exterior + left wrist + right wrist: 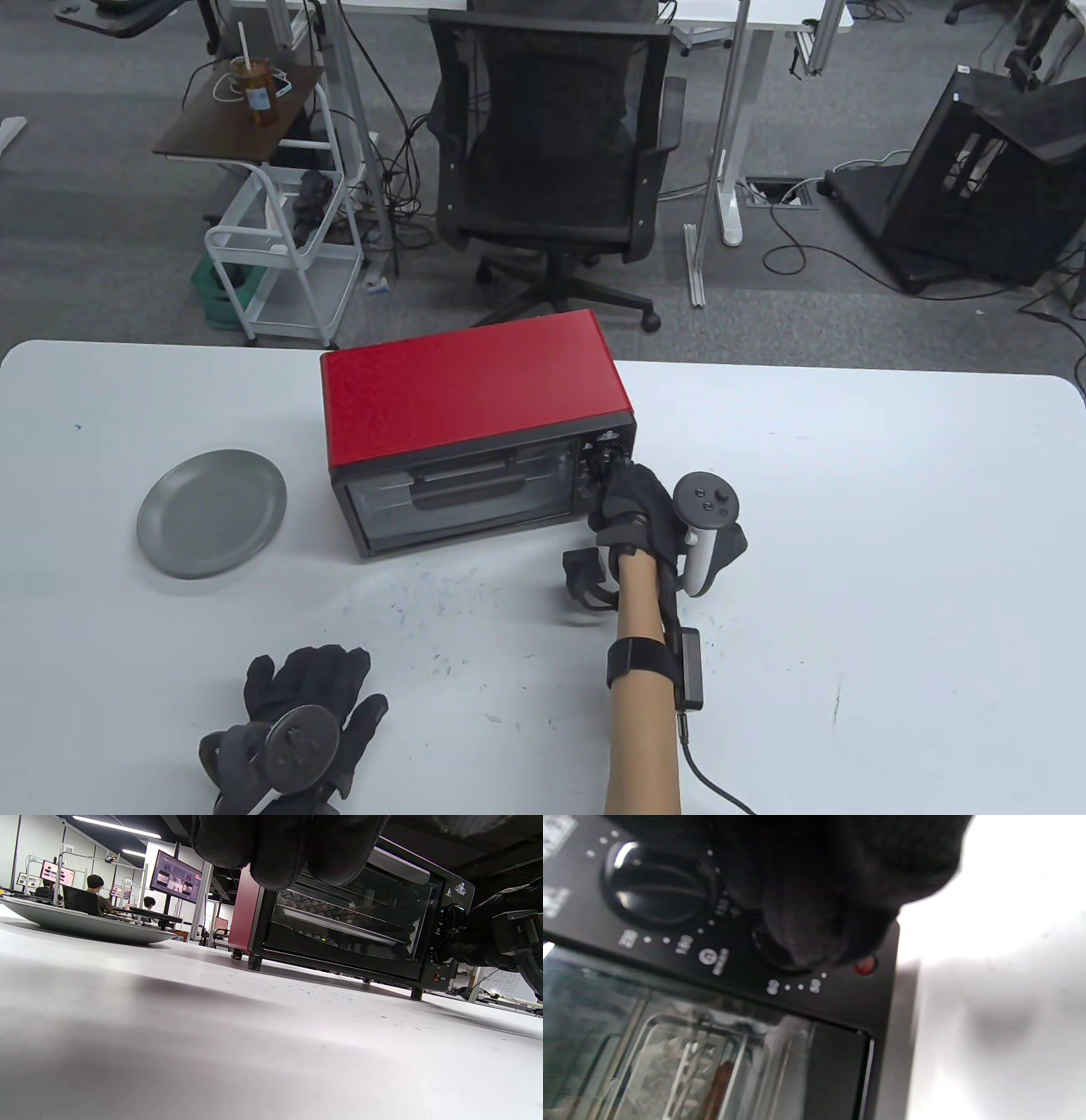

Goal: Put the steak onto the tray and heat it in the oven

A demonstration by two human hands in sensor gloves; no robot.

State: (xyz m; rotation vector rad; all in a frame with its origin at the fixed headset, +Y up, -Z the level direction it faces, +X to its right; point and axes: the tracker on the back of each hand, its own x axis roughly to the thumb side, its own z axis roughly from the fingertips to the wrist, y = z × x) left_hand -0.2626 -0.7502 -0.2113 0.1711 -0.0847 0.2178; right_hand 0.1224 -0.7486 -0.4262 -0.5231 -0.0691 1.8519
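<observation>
The red toaster oven (471, 395) stands mid-table with its glass door (458, 501) closed. Behind the glass a metal tray (335, 926) sits on the rack, and a brown strip (719, 1086), perhaps the steak, shows through the glass. My right hand (607, 465) reaches the black control panel at the oven's right end, its fingers (801, 929) curled round the lower knob beside the red lamp (864, 965). The upper knob (657, 891) is free. My left hand (314, 705) lies flat on the table near the front edge, holding nothing.
An empty grey plate (212, 512) lies left of the oven. The white table (848, 526) stretches bare to the right of my arm. Beyond the far edge stand an office chair (551, 144) and a small cart (280, 246).
</observation>
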